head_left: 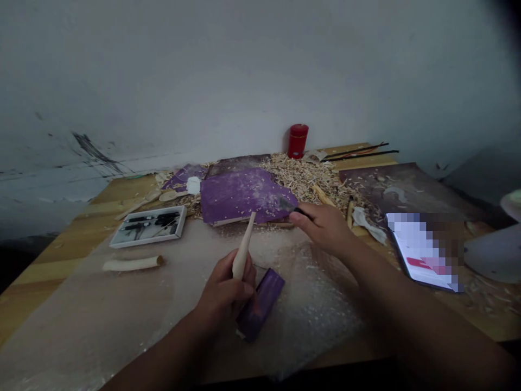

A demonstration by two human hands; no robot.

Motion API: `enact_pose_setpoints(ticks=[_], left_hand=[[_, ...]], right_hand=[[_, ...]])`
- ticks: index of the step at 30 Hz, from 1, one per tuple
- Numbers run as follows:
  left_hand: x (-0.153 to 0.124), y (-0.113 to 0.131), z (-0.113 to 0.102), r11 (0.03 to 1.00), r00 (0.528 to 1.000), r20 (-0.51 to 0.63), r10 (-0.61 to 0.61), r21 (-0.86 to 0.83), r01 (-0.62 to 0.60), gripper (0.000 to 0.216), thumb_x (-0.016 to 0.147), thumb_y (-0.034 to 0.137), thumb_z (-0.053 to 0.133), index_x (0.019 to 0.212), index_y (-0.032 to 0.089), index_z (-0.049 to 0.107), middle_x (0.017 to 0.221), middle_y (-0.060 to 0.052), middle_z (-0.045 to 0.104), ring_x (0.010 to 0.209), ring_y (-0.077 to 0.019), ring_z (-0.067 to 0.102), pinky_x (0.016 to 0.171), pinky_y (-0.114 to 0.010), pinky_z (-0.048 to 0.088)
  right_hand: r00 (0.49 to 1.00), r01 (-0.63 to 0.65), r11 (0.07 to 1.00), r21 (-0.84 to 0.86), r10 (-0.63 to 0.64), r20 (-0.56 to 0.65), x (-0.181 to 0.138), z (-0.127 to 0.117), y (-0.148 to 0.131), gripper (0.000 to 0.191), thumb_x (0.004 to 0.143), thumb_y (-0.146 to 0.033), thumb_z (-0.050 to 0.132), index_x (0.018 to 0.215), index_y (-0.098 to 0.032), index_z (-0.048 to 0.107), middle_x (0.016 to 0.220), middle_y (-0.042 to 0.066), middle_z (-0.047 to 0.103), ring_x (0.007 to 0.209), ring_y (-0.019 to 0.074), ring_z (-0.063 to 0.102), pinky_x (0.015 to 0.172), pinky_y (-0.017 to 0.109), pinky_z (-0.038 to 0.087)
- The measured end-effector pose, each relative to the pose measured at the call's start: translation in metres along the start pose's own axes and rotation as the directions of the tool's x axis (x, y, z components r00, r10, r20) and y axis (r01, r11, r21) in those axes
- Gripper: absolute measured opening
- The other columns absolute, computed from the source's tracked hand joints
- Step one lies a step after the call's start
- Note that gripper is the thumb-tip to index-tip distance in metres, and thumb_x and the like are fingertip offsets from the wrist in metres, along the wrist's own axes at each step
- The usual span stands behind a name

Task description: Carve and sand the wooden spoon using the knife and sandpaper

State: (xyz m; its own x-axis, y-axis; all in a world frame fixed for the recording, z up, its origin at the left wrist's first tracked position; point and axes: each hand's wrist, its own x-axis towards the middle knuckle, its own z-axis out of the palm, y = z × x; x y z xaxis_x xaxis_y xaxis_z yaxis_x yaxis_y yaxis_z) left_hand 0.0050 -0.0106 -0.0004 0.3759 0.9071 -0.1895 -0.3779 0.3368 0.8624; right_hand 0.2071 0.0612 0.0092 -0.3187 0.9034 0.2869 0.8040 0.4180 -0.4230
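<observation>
My left hand [228, 290] is closed around a pale, tapered piece of carved wood [243, 251], whose narrow end points up and away from me. In my right hand [328, 227] is a carving knife [287, 205] with a dark handle and a short grey blade. The blade is apart from the wood, over the edge of a purple sheet [244, 190] dusted with shavings. Just beneath my left hand lies a purple-wrapped block [266, 304] on clear plastic film [175, 309]; the hand partly hides it.
At left are a white box of dark tools [148, 225], a short peeled stick [132, 263] and a wooden spoon [173, 195]. Wood shavings [309, 176] pile up at the back by a red canister [298, 141]. To the right lies a lit phone [421, 252].
</observation>
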Motion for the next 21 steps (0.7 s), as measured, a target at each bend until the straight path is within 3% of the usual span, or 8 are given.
enact_pose_setpoints(ticks=[2, 5, 11, 21], left_hand=[[0.002, 0.002, 0.000, 1.000, 1.000, -0.016, 0.006, 0.030, -0.005, 0.015, 0.053, 0.009, 0.047, 0.059, 0.018, 0.037, 0.042, 0.008, 0.033, 0.034, -0.0051, 0.029, 0.036, -0.023, 0.040], [0.005, 0.004, 0.000, 0.993, 0.997, -0.070, -0.016, 0.114, 0.024, 0.016, 0.054, 0.008, 0.048, 0.059, 0.018, 0.037, 0.042, 0.009, 0.034, 0.033, -0.0046, 0.030, 0.036, -0.021, 0.039], [0.009, 0.002, -0.001, 0.938, 0.984, -0.169, -0.064, 0.327, 0.117, 0.018, 0.054, 0.007, 0.049, 0.068, 0.018, 0.043, 0.049, 0.008, 0.042, 0.039, -0.0068, 0.043, 0.036, -0.019, 0.036], [0.009, -0.005, -0.004, 0.905, 0.986, -0.158, -0.049, 0.411, 0.111, 0.018, 0.054, 0.006, 0.047, 0.068, 0.017, 0.045, 0.050, 0.007, 0.041, 0.040, -0.0084, 0.043, 0.036, -0.021, 0.039]], right_hand=[[0.999, -0.003, 0.995, 0.100, 0.007, -0.041, 0.001, -0.001, 0.005, 0.045, 0.084, -0.050, 0.025, 0.062, -0.018, 0.048, 0.052, -0.003, 0.043, 0.050, 0.0095, 0.042, 0.048, 0.021, 0.021], [0.998, 0.050, 0.985, 0.162, -0.053, 0.018, -0.002, 0.005, -0.003, 0.044, 0.083, -0.050, 0.028, 0.061, -0.018, 0.047, 0.051, -0.004, 0.041, 0.049, 0.0086, 0.040, 0.048, 0.021, 0.022], [0.940, 0.221, 0.970, 0.102, -0.240, 0.244, -0.009, 0.021, -0.034, 0.048, 0.082, -0.055, 0.025, 0.072, -0.018, 0.055, 0.061, 0.000, 0.056, 0.058, 0.0106, 0.049, 0.051, 0.022, 0.024], [0.918, 0.284, 0.959, 0.003, -0.273, 0.286, -0.010, 0.017, -0.039, 0.054, 0.082, -0.057, 0.017, 0.072, -0.020, 0.054, 0.064, 0.000, 0.060, 0.058, 0.0124, 0.052, 0.049, 0.024, 0.021]])
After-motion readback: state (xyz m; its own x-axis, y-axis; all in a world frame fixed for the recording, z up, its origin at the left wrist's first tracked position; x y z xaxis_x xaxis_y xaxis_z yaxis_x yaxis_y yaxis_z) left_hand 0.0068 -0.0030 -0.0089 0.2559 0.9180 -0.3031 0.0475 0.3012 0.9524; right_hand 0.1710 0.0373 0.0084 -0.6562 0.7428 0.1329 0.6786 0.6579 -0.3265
